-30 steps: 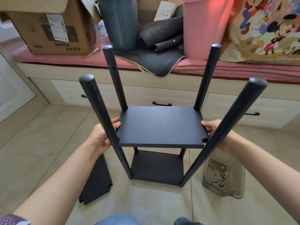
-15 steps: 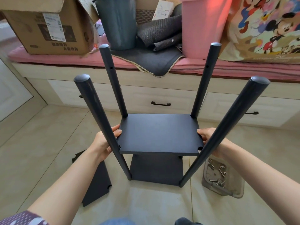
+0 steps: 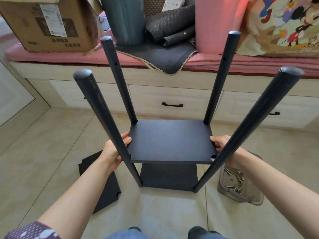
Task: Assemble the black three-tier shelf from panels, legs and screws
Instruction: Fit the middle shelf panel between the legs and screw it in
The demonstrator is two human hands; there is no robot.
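Note:
Four black legs stand upright from a black bottom panel on the tiled floor; the near left leg and near right leg lean toward the camera. Between the legs hangs a second black panel, held level above the bottom one. My left hand grips its left edge, thumb on top. My right hand grips its right edge, partly hidden behind the near right leg. A third black panel lies flat on the floor at the left.
A clear plastic tub of screws sits on the floor at the right. Behind runs a drawer bench with a pink cushion carrying a cardboard box, a grey bin, a pink bin and dark mats.
Both hands have lowered the middle panel down between the four legs, closer to the bottom panel. The view has tilted down slightly.

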